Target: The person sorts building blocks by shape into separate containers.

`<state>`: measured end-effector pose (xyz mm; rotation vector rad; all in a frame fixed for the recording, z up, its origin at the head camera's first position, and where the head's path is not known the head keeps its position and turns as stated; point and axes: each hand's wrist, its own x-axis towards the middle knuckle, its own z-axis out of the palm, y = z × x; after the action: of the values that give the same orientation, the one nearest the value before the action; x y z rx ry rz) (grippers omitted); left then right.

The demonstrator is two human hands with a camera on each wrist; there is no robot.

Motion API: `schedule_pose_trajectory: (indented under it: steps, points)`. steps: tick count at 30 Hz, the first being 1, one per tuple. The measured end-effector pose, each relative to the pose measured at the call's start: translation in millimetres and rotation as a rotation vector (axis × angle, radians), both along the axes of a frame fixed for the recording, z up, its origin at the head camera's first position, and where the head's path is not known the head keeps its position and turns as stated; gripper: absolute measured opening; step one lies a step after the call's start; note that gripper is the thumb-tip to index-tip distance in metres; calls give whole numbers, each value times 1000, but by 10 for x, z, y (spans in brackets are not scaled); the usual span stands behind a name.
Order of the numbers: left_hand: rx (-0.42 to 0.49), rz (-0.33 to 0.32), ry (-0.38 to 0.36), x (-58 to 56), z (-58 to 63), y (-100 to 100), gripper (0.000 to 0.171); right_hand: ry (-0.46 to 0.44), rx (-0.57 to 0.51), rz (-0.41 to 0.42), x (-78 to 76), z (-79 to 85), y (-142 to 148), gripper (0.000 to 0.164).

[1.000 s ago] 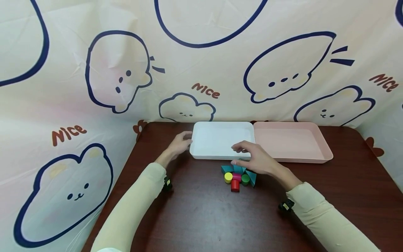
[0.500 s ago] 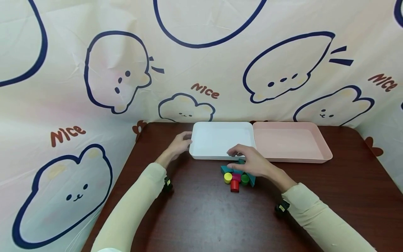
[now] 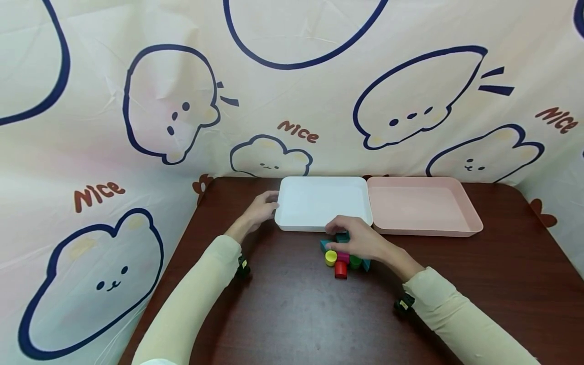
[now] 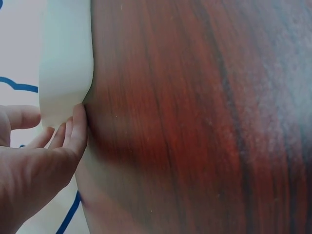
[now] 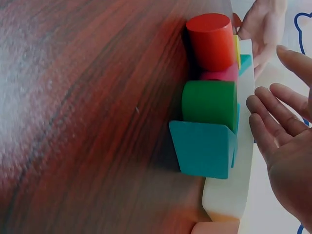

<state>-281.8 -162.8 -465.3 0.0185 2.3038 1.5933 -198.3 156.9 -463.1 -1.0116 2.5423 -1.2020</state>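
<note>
My left hand (image 3: 260, 209) is at the left end of the white tray (image 3: 319, 203). In the left wrist view its fingertips touch the tray's end wall, with the thumb near the rim. My right hand (image 3: 358, 238) hovers over a cluster of toy blocks in front of that tray, thumb and fingers apart, nothing between them. The cluster has a red cylinder (image 3: 340, 269), a yellow cylinder (image 3: 331, 258), a magenta block (image 3: 342, 257), a green cylinder (image 5: 209, 103) and teal wedge-shaped blocks (image 5: 202, 148). The hand partly hides the teal ones in the head view.
A pink tray (image 3: 420, 208) stands against the white tray's right side. Both sit at the back of a dark brown wooden table (image 3: 292, 314). A cloth (image 3: 319, 101) printed with cartoon outlines hangs behind and at the sides.
My right hand has moved left and slightly nearer, lower over the blocks, covering more of the teal ones. My left hand has stayed at the white tray's end.
</note>
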Motion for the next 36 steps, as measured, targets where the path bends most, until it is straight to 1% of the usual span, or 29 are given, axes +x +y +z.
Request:
schedule_pose_trajectory:
  steps: [7,14,18,25,36]
  points:
    - [25,-6,-11,-30,-24,-10,53,14,9,11,9,-42,-53,41]
    - [22,-13,-15,-26,-26,-20,54,80,46,11,9,-116,-89,33]
    - [20,-10,-18,-24,-25,-22,54,104,61,20,9,-140,-100,33]
    - [23,-7,-19,-24,-29,-20,54,84,76,13,25,-126,-132,30]
    - [22,-5,-30,-27,-26,-14,54,92,88,18,31,-149,-125,27]
